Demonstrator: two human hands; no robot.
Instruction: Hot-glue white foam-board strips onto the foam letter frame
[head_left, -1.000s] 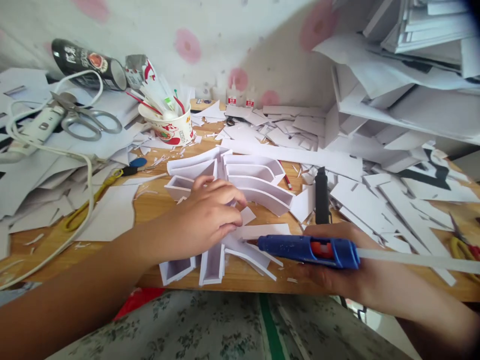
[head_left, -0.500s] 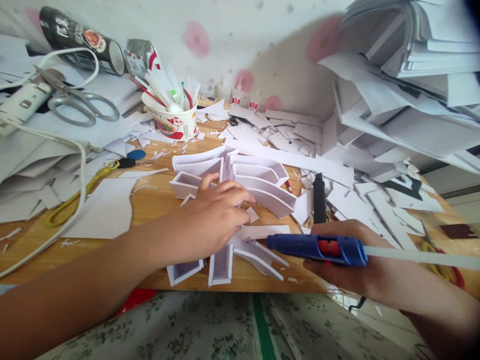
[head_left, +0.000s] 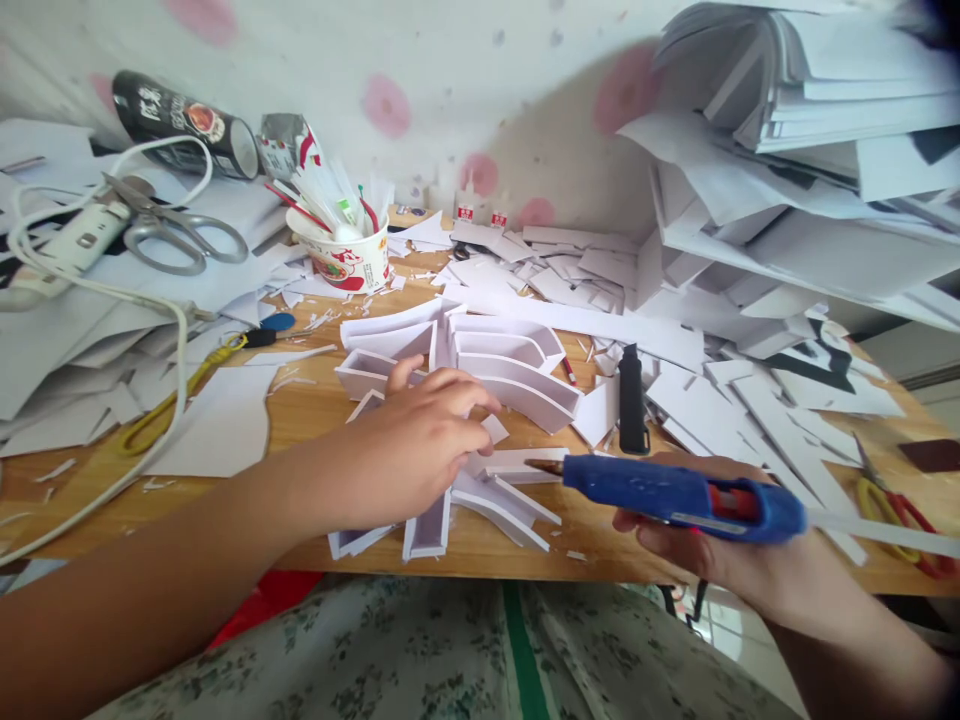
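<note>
My left hand (head_left: 412, 440), fingers spread and slightly bent, rests over the middle of a white foam-board structure (head_left: 525, 380) made of thin upright walls; the part under the palm is hidden. In my right hand (head_left: 720, 540) is a blue hot glue gun (head_left: 637, 485), with a white glue stick (head_left: 885, 530) coming out of its back end. The brown nozzle points left, close to a flat white strip (head_left: 521, 465) beside the structure. A small white scrap (head_left: 495, 429) lies near the left fingertips.
A black cutter (head_left: 632, 400) lies behind the glue gun. White offcuts (head_left: 585, 270) cover the back. Paper bowl (head_left: 349, 262) with sticks, silver scissors (head_left: 169, 235) and a yellow-handled tool (head_left: 180, 400) are at left. Tall board stack (head_left: 795, 220) and yellow-red scissors (head_left: 900, 520) at right.
My right hand has moved the glue gun to the right and slightly away from the left hand, uncovering the cutter's lower end. The view has shifted slightly. The left hand stays over the structure.
</note>
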